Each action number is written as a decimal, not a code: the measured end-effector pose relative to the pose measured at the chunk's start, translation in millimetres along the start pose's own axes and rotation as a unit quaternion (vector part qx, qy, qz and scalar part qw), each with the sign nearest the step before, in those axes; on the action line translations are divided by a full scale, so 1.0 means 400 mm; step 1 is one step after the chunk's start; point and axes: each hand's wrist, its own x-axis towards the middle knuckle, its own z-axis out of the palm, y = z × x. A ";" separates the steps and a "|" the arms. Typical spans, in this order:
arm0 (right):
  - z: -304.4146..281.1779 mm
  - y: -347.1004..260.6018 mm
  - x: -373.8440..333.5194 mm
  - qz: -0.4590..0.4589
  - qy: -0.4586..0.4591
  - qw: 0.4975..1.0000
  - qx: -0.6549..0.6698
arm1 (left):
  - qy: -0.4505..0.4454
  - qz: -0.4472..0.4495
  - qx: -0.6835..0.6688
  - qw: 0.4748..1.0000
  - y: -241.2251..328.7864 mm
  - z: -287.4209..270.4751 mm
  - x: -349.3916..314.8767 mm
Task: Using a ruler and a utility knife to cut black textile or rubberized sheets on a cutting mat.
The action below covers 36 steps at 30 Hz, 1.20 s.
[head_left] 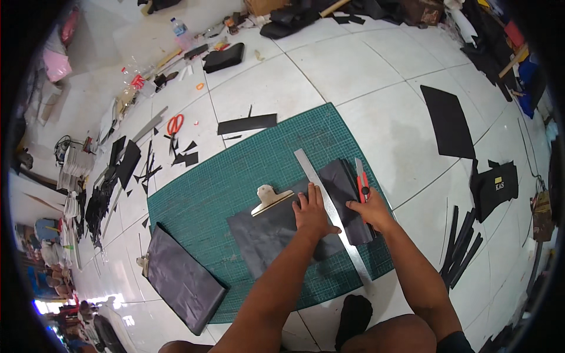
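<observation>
Sheets of dark fabric lie on a green cutting mat spread over a white tiled floor, a steel ruler set slantwise across them. The left hand presses down with its grip spread flat, palm over the fabric and thumb on the ruler. The right hand, just past the ruler, has its grip closed around a red utility knife, the blade end pointing away from the person and the thumb over a folded dark stack. A metal clip grips the fabric's far edge.

At the mat's left corner, a 2nd bundle of dark fabric lies partly on the tiles, another clip at its left edge. Beyond the mat rest a black strip, orange-red scissors and black offcuts. Farther off sit a black case and 2 plastic bottles, 1 of them a clear bottle near the case. To the right lie a black panel, a black piece with a yellow patch and several narrow black strips. A dark-socked foot shows at the near edge.
</observation>
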 end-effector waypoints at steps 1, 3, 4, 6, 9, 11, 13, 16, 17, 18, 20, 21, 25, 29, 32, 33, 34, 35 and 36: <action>0.004 -0.013 -0.007 0.030 -0.026 0.999 -0.001 | -0.002 -0.004 0.004 1.000 -0.007 0.004 -0.004; 0.003 -0.023 -0.011 0.054 -0.049 0.997 -0.004 | 0.005 -0.009 0.005 1.000 -0.017 0.006 -0.009; 0.000 -0.010 -0.007 0.032 -0.044 0.997 -0.055 | 0.004 -0.009 0.004 1.000 -0.014 0.006 -0.009; -0.016 0.025 -0.007 0.008 -0.037 0.993 -0.109 | 0.011 -0.002 0.000 1.000 -0.012 0.012 -0.009; -0.085 0.112 -0.029 -0.026 0.035 0.999 -0.023 | 0.018 0.005 -0.009 1.000 -0.013 0.022 -0.007; -0.155 0.136 -0.058 0.028 0.049 0.997 0.060 | 0.019 0.000 -0.015 1.000 -0.022 0.024 -0.011; -0.241 0.176 -0.076 0.061 0.070 0.994 0.061 | 0.021 0.001 -0.016 1.000 -0.023 0.013 -0.017; -0.316 0.214 -0.101 0.051 0.130 0.990 0.007 | 0.025 0.001 -0.026 0.999 -0.030 0.009 -0.019; -0.330 0.241 -0.102 0.075 0.157 0.984 0.022 | 0.024 0.000 -0.034 0.999 -0.030 0.005 -0.023; -0.326 0.228 -0.117 0.042 0.184 0.982 0.028 | 0.039 0.004 -0.056 0.998 -0.034 0.021 -0.020; -0.368 0.273 -0.131 -0.081 0.292 0.918 -0.258 | 0.077 0.055 -0.091 0.991 -0.034 0.027 -0.029; -0.315 0.217 -0.154 -0.136 0.312 0.927 -0.156 | 0.170 0.072 -0.165 0.969 -0.073 0.067 -0.038; -0.164 0.139 -0.267 -0.070 0.151 0.980 -0.113 | 0.400 -0.011 -0.253 0.881 -0.225 0.147 -0.151; 0.008 0.128 -0.361 -0.031 -0.019 0.979 -0.201 | 0.420 -0.305 -0.249 0.817 -0.368 0.210 -0.287; 0.069 0.166 -0.385 -0.234 0.021 0.927 -0.291 | 0.314 -0.330 -0.346 0.820 -0.419 0.254 -0.312; 0.074 0.196 -0.373 -0.211 0.024 0.942 -0.260 | 0.297 -0.324 -0.351 0.827 -0.413 0.263 -0.303; 0.064 0.206 -0.364 -0.184 0.031 0.954 -0.236 | 0.276 -0.313 -0.361 0.834 -0.404 0.269 -0.296; 0.043 0.210 -0.358 -0.137 0.007 0.962 -0.238 | 0.279 -0.325 -0.365 0.827 -0.410 0.270 -0.290; 0.028 0.207 -0.352 -0.135 0.016 0.960 -0.246 | 0.275 -0.316 -0.373 0.828 -0.408 0.277 -0.288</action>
